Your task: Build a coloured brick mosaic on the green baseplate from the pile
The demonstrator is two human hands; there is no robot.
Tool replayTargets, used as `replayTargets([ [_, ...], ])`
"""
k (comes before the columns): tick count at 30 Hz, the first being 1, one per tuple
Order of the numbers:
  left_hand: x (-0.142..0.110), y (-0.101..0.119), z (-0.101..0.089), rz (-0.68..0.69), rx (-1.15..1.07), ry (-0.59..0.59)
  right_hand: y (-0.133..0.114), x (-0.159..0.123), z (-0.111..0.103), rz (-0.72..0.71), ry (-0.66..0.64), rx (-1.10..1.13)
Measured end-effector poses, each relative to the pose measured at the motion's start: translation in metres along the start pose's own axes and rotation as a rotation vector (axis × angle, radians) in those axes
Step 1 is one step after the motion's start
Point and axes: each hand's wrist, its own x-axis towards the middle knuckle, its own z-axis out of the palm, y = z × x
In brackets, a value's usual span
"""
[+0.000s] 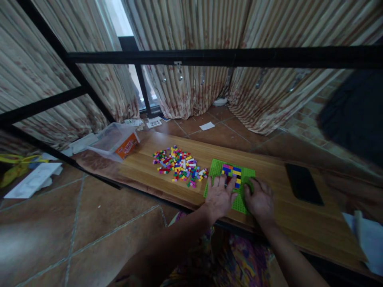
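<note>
A green studded baseplate (217, 165) lies on the wooden table and carries a small build of toy bricks (236, 170) in blue, yellow, pink and other colours. My left hand (220, 198) reaches over the plate's left part, its fingers stretched out and apart, the fingertips at the near side of the build and hiding some of it. At the plate's right edge, my right hand (260, 199) has curled fingers, with the thumb side over the green studs. Left of the plate spreads a pile of loose toy bricks (181, 164) in many colours.
A clear plastic box (104, 140) with an orange label stands at the table's left end. A black phone-like slab (303, 183) lies on the right of the table (278, 187). Black metal bars (209, 57) cross in front of striped curtains. Papers (207, 126) lie on the tiled floor.
</note>
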Motion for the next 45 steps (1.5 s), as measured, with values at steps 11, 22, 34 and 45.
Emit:
replayTargets([
  [11, -0.069, -0.064, -0.029, -0.21, -0.139, 0.183, 0.002, -0.001, 0.002, -0.004, 0.006, 0.004],
  [22, -0.025, -0.096, -0.032, -0.289, 0.015, 0.057, -0.002, 0.0, -0.002, 0.003, 0.012, 0.001],
  [34, -0.008, -0.099, -0.03, -0.252, 0.124, 0.011, -0.002, 0.0, -0.001, 0.015, 0.008, 0.047],
  [45, -0.003, -0.09, -0.031, -0.251, 0.079, 0.032, -0.002, 0.001, -0.001, 0.015, 0.012, 0.05],
])
